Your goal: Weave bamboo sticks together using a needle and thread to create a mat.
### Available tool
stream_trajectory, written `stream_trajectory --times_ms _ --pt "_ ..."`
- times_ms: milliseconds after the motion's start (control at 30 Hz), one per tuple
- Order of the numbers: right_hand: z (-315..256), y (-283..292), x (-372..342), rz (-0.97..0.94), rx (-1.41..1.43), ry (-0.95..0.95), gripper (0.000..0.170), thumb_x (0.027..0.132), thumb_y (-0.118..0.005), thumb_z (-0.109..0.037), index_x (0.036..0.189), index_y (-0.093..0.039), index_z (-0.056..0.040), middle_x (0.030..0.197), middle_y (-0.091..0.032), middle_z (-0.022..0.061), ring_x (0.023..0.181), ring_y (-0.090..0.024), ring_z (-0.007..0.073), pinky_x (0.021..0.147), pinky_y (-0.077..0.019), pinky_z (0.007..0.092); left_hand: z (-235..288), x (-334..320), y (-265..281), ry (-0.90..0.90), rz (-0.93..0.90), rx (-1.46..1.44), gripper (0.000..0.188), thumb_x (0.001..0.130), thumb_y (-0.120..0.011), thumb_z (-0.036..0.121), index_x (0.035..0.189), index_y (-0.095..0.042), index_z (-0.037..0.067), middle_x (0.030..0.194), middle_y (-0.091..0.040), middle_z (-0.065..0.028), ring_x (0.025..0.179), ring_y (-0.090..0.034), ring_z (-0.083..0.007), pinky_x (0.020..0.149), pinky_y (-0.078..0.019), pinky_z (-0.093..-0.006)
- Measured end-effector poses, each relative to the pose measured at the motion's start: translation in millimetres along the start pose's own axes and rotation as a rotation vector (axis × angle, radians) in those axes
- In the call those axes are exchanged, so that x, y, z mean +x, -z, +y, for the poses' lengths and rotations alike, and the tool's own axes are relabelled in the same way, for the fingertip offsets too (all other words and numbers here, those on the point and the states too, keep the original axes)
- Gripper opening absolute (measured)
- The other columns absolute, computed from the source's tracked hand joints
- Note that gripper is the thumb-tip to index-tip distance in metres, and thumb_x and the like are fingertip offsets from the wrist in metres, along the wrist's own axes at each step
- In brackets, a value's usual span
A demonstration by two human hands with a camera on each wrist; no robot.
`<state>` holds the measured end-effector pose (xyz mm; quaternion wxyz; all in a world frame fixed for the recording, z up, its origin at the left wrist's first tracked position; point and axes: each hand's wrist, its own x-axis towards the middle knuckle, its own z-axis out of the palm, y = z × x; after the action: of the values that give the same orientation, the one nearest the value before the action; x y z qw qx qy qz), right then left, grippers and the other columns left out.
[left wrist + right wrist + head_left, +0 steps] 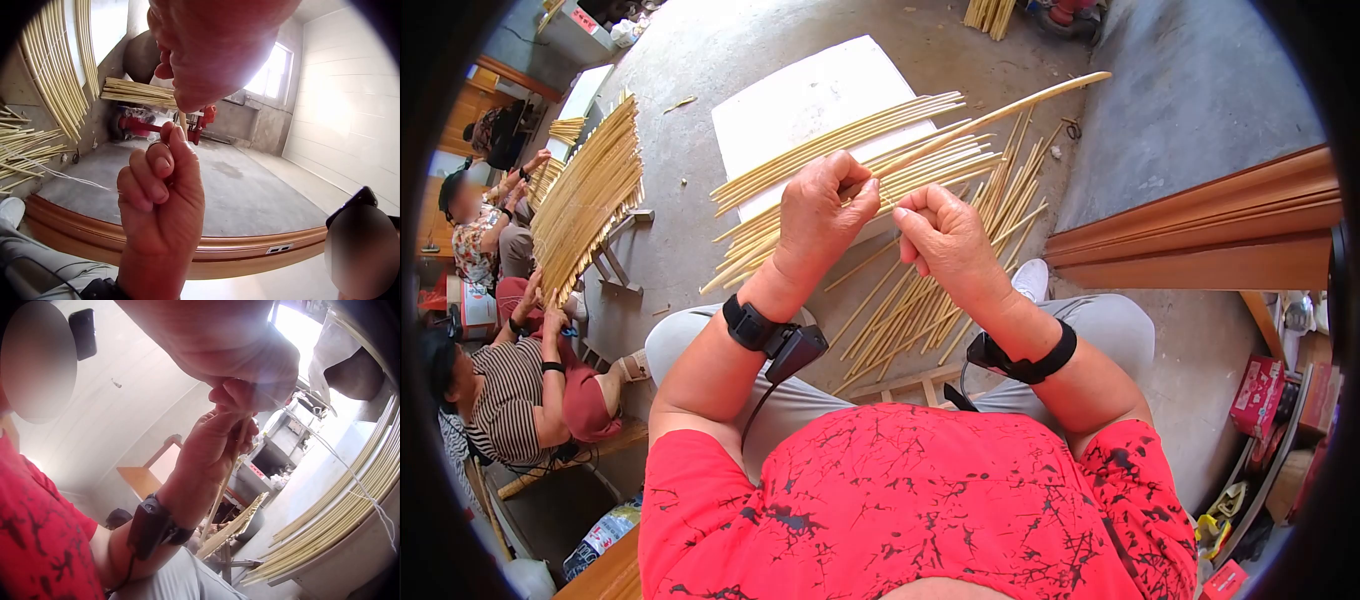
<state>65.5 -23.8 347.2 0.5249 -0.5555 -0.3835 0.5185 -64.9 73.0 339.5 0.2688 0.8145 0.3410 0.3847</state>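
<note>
My left hand (830, 208) grips a long straw-coloured stalk (1000, 112) near one end. The stalk slants away to the upper right in the head view; in the right wrist view another stretch of it (220, 494) runs down past the wrist. Close beside it, my right hand (945, 240) has its thumb and index finger pinched together and the other fingers curled. A thin white string (340, 462) trails from the right hand, seen also as a string (81, 180) in the left wrist view. Whatever sits between the right fingertips is mostly hidden.
Rows of stalks (800, 160) lie on a white board (800, 90) in front of me. More loose stalks (900, 320) spread over the floor below. A wooden door sill (1200, 220) is at right. Two people sit at left beside a stalk mat (590, 190) on a stand.
</note>
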Motion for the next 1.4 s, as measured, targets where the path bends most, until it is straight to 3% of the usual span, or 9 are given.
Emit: stream_trajectory --times_ms 333,467,500,633,1400 --pt "1 -2 -1 0.012 -0.022 0.001 0.015 0.087 -0.051 -0.015 0.086 -0.053 -0.0011 0.055 -0.053 0.0011 0.045 -0.045 0.0054 0.041 -0.0366 0.0202 3 0 2 -0.040 0.010 0.040 0.013 0.068 -0.064 0.007 0.067 -0.052 0.005 0.060 -0.054 -0.0070 0.057 -0.053 -0.0226 0.052 -0.0424 -0.0322" --pt "8 -2 0 0.016 -0.013 0.022 0.016 0.086 -0.051 -0.016 0.085 -0.055 -0.0008 0.055 -0.052 0.0008 0.047 -0.045 0.0054 0.043 -0.0364 0.0209 5 0 3 -0.211 0.054 0.137 0.013 0.067 -0.065 0.003 0.068 -0.053 0.005 0.061 -0.054 -0.0073 0.058 -0.053 -0.0223 0.052 -0.0428 -0.0310" --pt "9 -3 0 0.024 -0.010 0.036 0.013 0.088 -0.051 -0.015 0.086 -0.055 -0.0024 0.056 -0.049 -0.0013 0.047 -0.041 0.0036 0.041 -0.0328 0.0186 5 1 4 -0.270 0.051 0.169 0.013 0.067 -0.065 -0.001 0.069 -0.053 0.003 0.061 -0.053 -0.0079 0.057 -0.052 -0.0210 0.051 -0.0428 -0.0292" --pt "12 -3 0 0.031 0.004 0.035 0.010 0.089 -0.051 -0.014 0.088 -0.055 -0.0043 0.057 -0.045 -0.0036 0.047 -0.037 0.0018 0.040 -0.0287 0.0165 7 1 4 -0.249 0.066 0.158 0.014 0.066 -0.066 -0.001 0.068 -0.053 0.003 0.061 -0.053 -0.0074 0.058 -0.052 -0.0221 0.051 -0.0422 -0.0302" --pt "16 -5 2 0.068 0.143 -0.015 0.009 0.086 -0.052 -0.010 0.080 -0.056 -0.0043 0.057 -0.045 -0.0034 0.051 -0.040 0.0031 0.045 -0.0313 0.0188 12 -5 2 -0.340 0.098 0.200 0.017 0.063 -0.067 -0.001 0.067 -0.051 0.004 0.061 -0.054 -0.0067 0.057 -0.053 -0.0232 0.051 -0.0421 -0.0318"
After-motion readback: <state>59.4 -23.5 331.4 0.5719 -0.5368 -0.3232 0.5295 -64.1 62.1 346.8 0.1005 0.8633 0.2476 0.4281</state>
